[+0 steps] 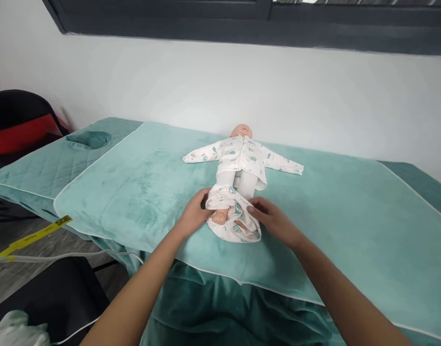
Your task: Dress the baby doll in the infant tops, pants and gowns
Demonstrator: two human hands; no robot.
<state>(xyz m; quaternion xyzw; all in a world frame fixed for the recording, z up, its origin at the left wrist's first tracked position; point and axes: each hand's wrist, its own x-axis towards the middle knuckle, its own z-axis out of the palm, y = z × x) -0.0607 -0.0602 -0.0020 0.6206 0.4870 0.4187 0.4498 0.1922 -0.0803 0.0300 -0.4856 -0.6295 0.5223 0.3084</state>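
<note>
A baby doll (241, 130) lies on its back, its head toward the wall. It wears a white printed baby jacket (242, 154) with both sleeves spread out. Around its lower legs are bunched white printed baby pants (233, 233), and one bare foot (219, 217) shows within the cloth. My left hand (195, 211) pinches the pants' edge on the left side. On the right side, my right hand (273, 218) grips the same pants with thumb and fingers. White fabric covers the doll's thighs between jacket and pants.
The doll rests on a green padded bed (343, 216) with a face hole (89, 139) at its left end. A black and red chair (22, 125) stands far left. Nearer are a black seat (51, 298), a white cable (62, 257) and a yellow tag (35, 236).
</note>
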